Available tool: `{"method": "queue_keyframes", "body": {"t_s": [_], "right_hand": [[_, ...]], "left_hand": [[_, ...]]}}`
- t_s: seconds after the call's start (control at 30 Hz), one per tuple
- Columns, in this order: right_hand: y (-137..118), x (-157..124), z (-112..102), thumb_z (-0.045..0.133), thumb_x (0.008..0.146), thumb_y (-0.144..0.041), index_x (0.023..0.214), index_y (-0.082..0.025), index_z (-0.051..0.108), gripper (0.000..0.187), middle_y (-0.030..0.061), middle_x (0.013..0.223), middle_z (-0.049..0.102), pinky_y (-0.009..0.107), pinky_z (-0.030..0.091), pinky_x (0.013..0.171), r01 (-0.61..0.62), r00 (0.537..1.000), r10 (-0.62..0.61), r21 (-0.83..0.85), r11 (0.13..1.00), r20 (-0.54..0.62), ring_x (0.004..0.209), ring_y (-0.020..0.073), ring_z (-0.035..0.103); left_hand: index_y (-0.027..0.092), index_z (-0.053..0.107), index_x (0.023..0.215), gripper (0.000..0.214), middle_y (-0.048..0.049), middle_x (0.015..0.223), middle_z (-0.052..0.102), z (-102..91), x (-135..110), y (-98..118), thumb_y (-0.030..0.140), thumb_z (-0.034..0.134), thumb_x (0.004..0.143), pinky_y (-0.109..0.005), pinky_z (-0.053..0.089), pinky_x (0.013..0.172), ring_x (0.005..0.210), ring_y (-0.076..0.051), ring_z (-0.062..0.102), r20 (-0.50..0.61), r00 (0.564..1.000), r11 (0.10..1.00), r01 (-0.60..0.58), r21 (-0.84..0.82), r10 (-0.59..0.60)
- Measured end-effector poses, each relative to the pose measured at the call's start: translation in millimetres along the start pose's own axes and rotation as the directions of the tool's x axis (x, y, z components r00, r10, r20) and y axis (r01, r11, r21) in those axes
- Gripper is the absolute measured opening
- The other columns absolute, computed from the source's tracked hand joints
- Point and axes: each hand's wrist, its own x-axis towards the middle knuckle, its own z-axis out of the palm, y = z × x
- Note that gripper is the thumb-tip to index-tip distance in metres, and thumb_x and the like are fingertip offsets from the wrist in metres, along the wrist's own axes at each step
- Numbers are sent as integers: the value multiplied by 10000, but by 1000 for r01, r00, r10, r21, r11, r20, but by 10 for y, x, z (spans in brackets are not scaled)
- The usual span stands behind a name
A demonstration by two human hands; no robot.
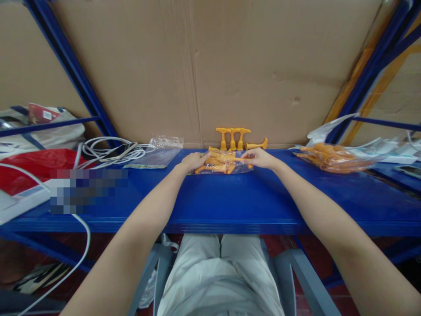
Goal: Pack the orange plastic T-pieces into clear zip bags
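Observation:
A clear plastic bag [239, 168] filled with orange plastic pieces [220, 160] lies at the back middle of the blue table. At the bag's left end, my left hand [193, 161] is closed on the plastic. On the right side, my right hand [258, 158] pinches the end of an orange plastic piece [244, 160] at the bag's opening. Just behind the bag, several T-shaped orange pieces [233, 138] stand side by side against the cardboard. One more orange piece [256, 145] lies on its side near my right hand.
Another bag of orange pieces [332, 158] rests on the table [230, 202] to the right. Flat clear packaging [154, 156], coiled white cable [112, 149] and a red bag [29, 169] are at left. Cardboard [263, 66] and blue frame posts [74, 70] bound the back.

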Motion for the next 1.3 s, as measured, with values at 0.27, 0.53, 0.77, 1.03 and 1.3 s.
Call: {"method": "queue_keyframes", "body": {"t_s": [0.27,0.53,0.77,1.03,1.3], "right_hand": [[-51,51,169,735,745,-233,854,-174,750,126,73,1072,740,352,534,925,104,994,-103,41,994,-32,998,210,683],[-77,-7,114,673,817,-131,1024,-154,640,211,120,1143,699,335,583,866,-225,962,260,288,931,-86,911,173,696],[-150,-27,99,745,778,-113,1012,-155,577,291,17,696,669,218,545,556,-385,918,392,374,844,61,583,124,639],[-149,-59,24,678,844,-84,838,-152,572,126,-46,472,531,144,377,375,-485,875,424,453,748,236,366,50,450],[-103,-37,57,601,822,38,865,-105,634,153,-14,569,600,140,380,406,-396,917,321,655,644,238,408,41,450]], "left_hand": [[142,698,1155,731,-120,1042,760,-77,-101,123,640,195,970,-279,547,766,879,-262,736,81,996,990,-24,-140,36],[175,668,1229,774,-118,1273,680,-6,-52,96,733,235,911,-307,464,972,1209,-287,615,10,996,995,-88,-52,89],[188,673,1232,801,-102,1280,679,-39,-83,143,790,303,856,-293,464,952,1193,-289,621,-6,994,993,-107,-55,107],[199,674,1240,680,-101,1141,721,-63,-118,152,711,484,834,-334,486,891,1088,-298,650,-197,968,986,-166,-34,156],[250,773,911,180,-49,1142,669,104,91,206,367,666,824,-417,425,1011,1092,-226,589,-430,692,718,-683,-133,579]]}}
